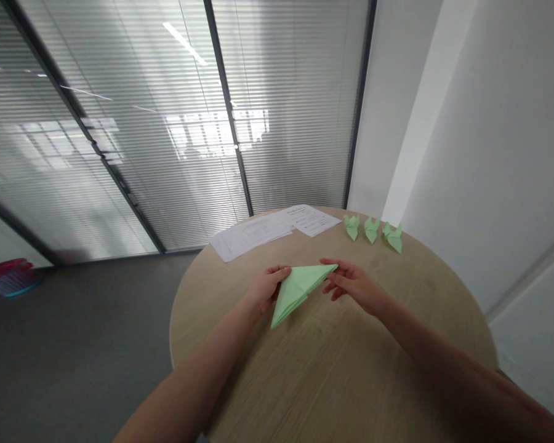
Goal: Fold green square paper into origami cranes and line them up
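Both hands clamp the paper [300, 287] lying on the counter [351, 375]: left hand [264, 289] at its left edge, right hand [352, 283] at its right tip. Beyond the paper stand three figures [372, 230].

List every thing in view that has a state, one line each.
green paper: folded into a triangle, lying on the table, held at both ends.
left hand: fingers curled on the paper's left corner.
right hand: fingertips gripping its right tip.
three folded figures: in a row near the table's far edge, untouched.
printed sheets: flat, overlapping.
blinds: lowered, shut.
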{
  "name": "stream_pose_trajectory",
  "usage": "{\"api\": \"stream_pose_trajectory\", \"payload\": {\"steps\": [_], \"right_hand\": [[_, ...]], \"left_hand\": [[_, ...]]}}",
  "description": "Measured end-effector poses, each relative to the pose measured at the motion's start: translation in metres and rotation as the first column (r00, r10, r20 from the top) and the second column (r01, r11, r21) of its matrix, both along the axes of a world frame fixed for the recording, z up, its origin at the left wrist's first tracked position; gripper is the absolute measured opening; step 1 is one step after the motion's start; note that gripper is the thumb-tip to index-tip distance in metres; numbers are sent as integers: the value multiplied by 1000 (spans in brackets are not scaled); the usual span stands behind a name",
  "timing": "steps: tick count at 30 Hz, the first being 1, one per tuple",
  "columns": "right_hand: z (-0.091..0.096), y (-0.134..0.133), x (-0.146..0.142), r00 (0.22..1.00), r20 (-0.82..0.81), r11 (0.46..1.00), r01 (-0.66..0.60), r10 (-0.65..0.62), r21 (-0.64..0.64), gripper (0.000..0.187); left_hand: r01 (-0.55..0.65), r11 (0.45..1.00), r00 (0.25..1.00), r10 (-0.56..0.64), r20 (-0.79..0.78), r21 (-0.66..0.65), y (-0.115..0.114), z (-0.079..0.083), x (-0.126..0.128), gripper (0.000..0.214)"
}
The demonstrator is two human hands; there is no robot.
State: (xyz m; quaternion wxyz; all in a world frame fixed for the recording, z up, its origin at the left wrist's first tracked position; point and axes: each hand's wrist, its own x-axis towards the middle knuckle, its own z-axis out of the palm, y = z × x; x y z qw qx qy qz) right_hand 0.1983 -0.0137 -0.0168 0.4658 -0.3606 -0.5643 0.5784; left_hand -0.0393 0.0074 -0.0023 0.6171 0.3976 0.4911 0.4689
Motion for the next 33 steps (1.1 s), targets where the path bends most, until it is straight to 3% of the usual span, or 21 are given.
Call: {"api": "stream_pose_trajectory", "payload": {"steps": [8,15,23,28,33], "right_hand": [[-2,-1,1,999,-52,1000,-16,16,13,48],[-4,0,2,997,-69,999,-43,44,18,51],[-2,4,1,991,-128,994,21,-35,-111,47],[-1,1,-1,996,-85,983,-29,14,-182,41],[-4,-4,-9,994,-15,980,-113,112,-164,41]], "left_hand": [[108,993,991,-104,81,-46,-1,0,0,13],[157,984,983,-148,105,-83,-2,1,-1,13],[56,997,995,-51,85,-55,6,-5,-5,11],[-24,999,998,22,61,26,6,-4,-6,14],[-20,995,999,17,31,99,-2,1,-1,20]]}}
